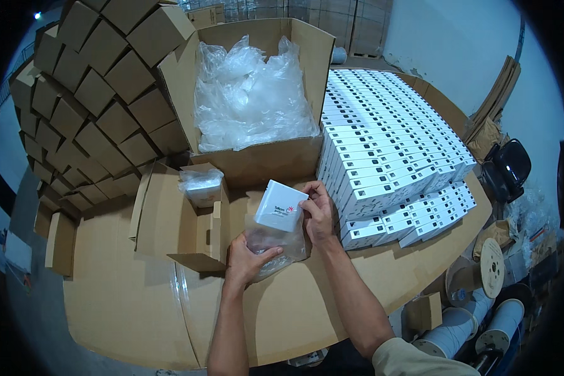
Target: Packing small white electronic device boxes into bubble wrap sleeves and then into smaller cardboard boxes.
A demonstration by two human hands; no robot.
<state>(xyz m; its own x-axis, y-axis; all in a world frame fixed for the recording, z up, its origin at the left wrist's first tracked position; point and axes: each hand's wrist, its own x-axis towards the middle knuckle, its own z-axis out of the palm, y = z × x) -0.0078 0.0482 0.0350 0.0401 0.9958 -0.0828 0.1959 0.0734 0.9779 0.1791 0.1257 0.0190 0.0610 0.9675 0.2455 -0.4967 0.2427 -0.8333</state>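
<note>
A flat white square box (281, 207) with a small red mark is tilted in front of me. Its lower end is inside or against a clear plastic bag (276, 247); I cannot tell how deep it sits. My right hand (319, 210) pinches the box by its right edge. My left hand (247, 258) is closed on the bag, thumb on top. Just left of my hands stands an open cardboard carton (197, 241), with a plastic-wrapped white box (204, 190) at its far end.
A large open carton (244, 160) full of clear bags (250, 94) stands behind. Many white boxes (382, 150) are stacked in rows at right. Brown cartons (100, 106) pile up at left. The table (125, 301) is covered with cardboard. Cable spools (492, 268) lie beyond its right edge.
</note>
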